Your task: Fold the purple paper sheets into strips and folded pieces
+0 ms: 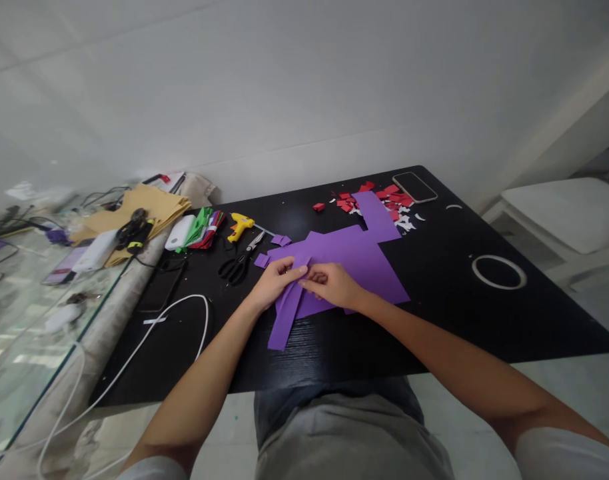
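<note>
My left hand (279, 280) pinches a purple paper strip (286, 319) between thumb and fingers; the strip slants down toward the near table edge. Close against it, my right hand (333, 283) has its fingers closed at the strip's right side, near its upper part. Exactly what the right fingertips grip is partly hidden. Beneath both hands lie larger purple paper sheets (372, 267), overlapping on the black table. Another purple piece (379, 217) reaches toward the back right. Small purple cut pieces (262, 261) sit just left of the sheets.
Black-handled scissors (237, 265) and a yellow glue gun (241, 227) lie to the left. Red and white paper scraps (397, 205) and a phone (415, 187) are at the back right. A ring (499, 272) lies right; a white cable (204, 313) crosses the left side.
</note>
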The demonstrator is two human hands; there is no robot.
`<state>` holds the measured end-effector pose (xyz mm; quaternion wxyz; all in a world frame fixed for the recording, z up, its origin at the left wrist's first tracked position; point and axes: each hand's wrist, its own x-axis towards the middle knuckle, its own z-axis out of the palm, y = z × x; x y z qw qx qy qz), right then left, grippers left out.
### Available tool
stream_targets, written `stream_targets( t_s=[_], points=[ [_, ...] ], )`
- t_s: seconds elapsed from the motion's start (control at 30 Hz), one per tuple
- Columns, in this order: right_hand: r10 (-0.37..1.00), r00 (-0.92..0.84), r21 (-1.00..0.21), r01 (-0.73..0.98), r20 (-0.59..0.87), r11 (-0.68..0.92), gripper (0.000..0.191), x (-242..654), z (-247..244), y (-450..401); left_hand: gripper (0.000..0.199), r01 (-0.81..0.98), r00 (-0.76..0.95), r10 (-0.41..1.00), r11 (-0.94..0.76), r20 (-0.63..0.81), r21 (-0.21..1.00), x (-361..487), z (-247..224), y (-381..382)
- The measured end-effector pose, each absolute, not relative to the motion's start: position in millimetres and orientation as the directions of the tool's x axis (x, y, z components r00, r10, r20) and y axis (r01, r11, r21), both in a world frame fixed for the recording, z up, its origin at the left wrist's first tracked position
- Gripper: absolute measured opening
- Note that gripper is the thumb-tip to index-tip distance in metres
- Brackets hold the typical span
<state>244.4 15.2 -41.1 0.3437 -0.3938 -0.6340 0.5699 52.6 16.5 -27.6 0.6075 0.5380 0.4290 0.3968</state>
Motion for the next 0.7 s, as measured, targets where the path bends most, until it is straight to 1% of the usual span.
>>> stream_targets(
  t_s=[0.1,0.17,0.23,0.3,0.47,0.53,0.7],
  points=[
    [0.883,-0.466,-0.977,0.159,0.050,0.140,0.026,245,-41,14,0.040,-0.050,0.331,0.933,0.169,-0.143,0.984,55,-23,13],
    [0.882,-0.466,-0.967,0.181,0.076,0.179,0.028,247,-39,15,0.043,-0.065,0.342,0.920,0.228,-0.193,0.971,56,-18,12],
    [0.892,-0.444,-0.964,0.191,0.084,0.185,0.033,249,-37,17,0.045,-0.065,0.346,0.910,0.266,-0.228,0.962,56,-14,11],
    [0.910,-0.409,-0.977,0.158,0.070,0.146,0.036,252,-33,21,0.046,-0.066,0.336,0.910,0.280,-0.243,0.958,55,-10,11],
    [0.944,-0.327,-0.997,-0.057,-0.032,-0.053,0.039,255,-28,28,0.050,-0.048,0.326,0.915,0.268,-0.238,0.962,57,-7,11],
    [0.945,-0.320,-0.989,-0.104,-0.071,-0.110,0.042,255,-27,29,0.052,-0.021,0.341,0.911,0.254,-0.232,0.967,59,-7,10],
    [0.943,-0.329,-0.986,-0.130,-0.054,-0.102,0.039,254,-27,28,0.049,0.022,0.373,0.907,0.201,-0.194,0.979,62,-6,9]
  ],
)
